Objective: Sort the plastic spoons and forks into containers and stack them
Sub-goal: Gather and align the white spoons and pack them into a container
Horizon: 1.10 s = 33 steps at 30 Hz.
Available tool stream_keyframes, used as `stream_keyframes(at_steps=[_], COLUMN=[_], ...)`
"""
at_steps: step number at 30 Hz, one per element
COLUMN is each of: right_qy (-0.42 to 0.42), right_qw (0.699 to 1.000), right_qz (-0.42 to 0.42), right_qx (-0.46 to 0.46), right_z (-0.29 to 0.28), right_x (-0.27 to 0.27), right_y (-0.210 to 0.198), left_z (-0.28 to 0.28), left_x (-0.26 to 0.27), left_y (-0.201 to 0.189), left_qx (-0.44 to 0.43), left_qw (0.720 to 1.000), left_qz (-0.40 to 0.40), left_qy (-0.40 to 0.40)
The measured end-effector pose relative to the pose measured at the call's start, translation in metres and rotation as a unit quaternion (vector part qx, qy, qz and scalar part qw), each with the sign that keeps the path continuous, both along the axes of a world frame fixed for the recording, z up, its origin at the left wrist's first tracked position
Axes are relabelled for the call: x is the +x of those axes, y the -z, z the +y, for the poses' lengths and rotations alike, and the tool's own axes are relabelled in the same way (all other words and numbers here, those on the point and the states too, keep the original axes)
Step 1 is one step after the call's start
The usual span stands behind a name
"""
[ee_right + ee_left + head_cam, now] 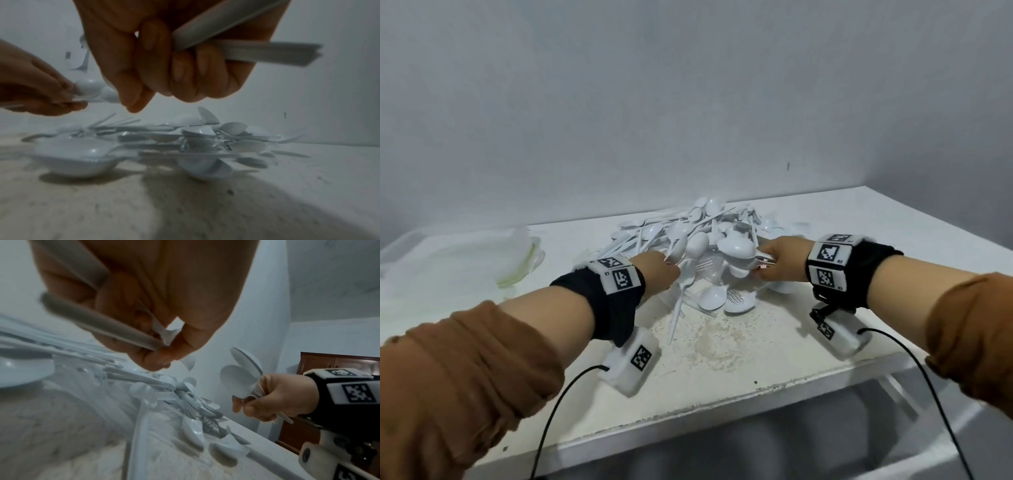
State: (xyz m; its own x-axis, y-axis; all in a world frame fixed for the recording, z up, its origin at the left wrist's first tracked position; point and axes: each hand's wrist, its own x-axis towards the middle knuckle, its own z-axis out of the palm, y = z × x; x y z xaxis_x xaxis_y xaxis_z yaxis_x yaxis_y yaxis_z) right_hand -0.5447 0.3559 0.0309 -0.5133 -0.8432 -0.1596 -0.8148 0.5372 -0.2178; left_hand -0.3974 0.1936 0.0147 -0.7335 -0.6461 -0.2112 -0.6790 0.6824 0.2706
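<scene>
Two hands: left hand [659, 270] grips several spoons [98, 322]; right hand [782, 262] grips a spoon bundle [242, 378]. Uncountable cutlery pile [688, 236] ahead; clear containers [458, 253] left, contents unclear.

Person is wearing rust-brown sleeves [465, 363], pushed up both forearms. Black wristbands [616, 301] w/ white blocks [621, 278] showing b/w square marker codes. White camera pod [631, 365] is hanging just under each wristband, also coded, w/ thin black cable [551, 421] trailing back from it.
</scene>
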Motion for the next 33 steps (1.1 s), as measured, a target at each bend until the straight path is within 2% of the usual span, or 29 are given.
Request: stream_keyframes(at_steps=[5, 11, 18, 24, 30, 33], right_qy=[0.018, 0.017, 0.047, 0.090, 0.113, 0.096], right_qw=[0.997, 0.994, 0.998, 0.991, 0.981, 0.982], right_qz=[0.028, 0.036, -0.032, -0.058, -0.094, -0.106], right_qx=[0.069, 0.099, -0.014, -0.079, -0.128, -0.123], right_z=[-0.004, -0.009, 0.001, 0.015, 0.011, 0.003], right_x=[0.003, 0.007, -0.002, -0.011, -0.017, -0.015], right_y=[0.015, 0.021, 0.006, -0.005, -0.005, -0.005], left_z=[-0.001, -0.009, 0.000, 0.005, 0.012, 0.010], left_x=[0.002, -0.008, -0.015, -0.016, -0.015, -0.012], left_y=[0.011, 0.022, 0.017, 0.017, 0.011, 0.009], left_qx=[0.006, -0.003, -0.024, -0.059, -0.093, -0.070], left_qw=[1.000, 0.999, 0.995, 0.987, 0.976, 0.979], left_qz=[-0.018, -0.051, -0.091, -0.142, -0.188, -0.182], left_qy=[0.020, 0.005, 0.018, 0.044, 0.065, 0.058])
